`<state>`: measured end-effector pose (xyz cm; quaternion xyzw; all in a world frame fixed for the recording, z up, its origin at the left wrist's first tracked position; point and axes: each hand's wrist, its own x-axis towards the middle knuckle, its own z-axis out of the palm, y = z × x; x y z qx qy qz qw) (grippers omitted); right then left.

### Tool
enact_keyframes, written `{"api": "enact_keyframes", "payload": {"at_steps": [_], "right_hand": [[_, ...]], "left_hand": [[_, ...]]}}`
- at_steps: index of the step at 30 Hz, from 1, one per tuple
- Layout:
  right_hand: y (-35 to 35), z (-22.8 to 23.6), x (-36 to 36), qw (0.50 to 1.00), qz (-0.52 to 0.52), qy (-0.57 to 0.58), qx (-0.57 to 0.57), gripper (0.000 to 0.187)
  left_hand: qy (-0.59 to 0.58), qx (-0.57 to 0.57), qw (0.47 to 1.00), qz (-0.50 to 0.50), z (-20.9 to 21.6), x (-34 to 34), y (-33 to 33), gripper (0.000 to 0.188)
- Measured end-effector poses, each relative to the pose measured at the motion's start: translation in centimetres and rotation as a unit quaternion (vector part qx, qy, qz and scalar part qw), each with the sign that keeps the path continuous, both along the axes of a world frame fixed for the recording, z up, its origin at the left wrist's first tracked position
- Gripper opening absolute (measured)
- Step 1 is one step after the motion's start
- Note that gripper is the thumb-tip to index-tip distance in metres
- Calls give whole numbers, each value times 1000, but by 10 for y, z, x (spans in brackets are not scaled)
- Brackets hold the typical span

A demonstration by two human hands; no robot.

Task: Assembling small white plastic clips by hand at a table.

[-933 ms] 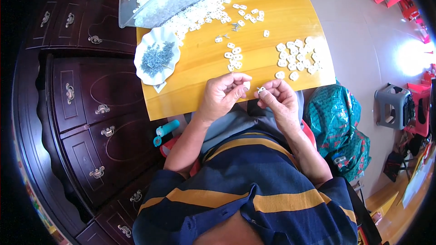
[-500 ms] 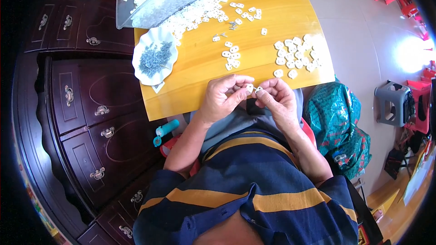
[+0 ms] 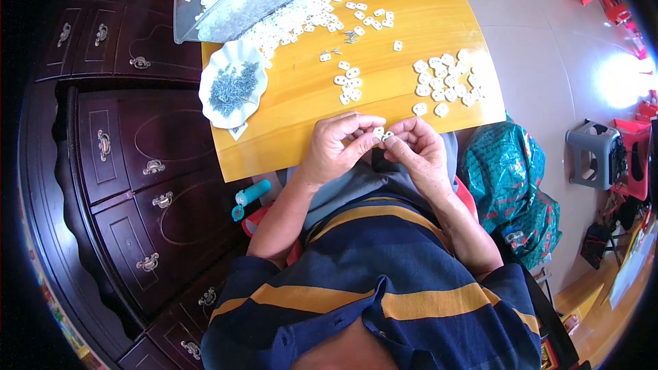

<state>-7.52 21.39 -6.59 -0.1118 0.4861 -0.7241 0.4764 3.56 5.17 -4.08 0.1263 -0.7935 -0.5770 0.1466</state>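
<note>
Closer together than a second ago are the holed white tab and the smaller white piece, over the wooden table's near edge; I can't tell whether they touch. Left hand pinches the tab, right hand the piece, thumbs closed against fingers. Fitting them together seems the step, calling next for steady alignment. Beyond lie loose two-holed tabs and a wavy-rimmed dish of metal pins.
</note>
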Motion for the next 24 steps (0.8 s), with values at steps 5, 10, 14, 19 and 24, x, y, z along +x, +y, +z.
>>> {"api": "enact_keyframes", "payload": {"at_steps": [5, 10, 14, 19, 24], "right_hand": [[-1, 4, 1, 1000, -10, -10, 4, 12], [0, 1, 0, 1000, -3, 4, 9, 13], [0, 0, 0, 1000, -1, 6, 4, 13], [0, 0, -1, 1000, 1, 8, 5, 14], [-1, 0, 0, 999, 6, 29, 22, 13]], "left_hand": [[1, 91, 995, 46, -7, 4, 2, 19], [-11, 110, 993, 33, -3, 4, 2, 22], [-14, 98, 995, 31, -2, 4, 1, 22], [-13, 60, 998, 11, 2, 3, 1, 22], [-19, 30, 999, 6, 2, 2, -1, 22]]}}
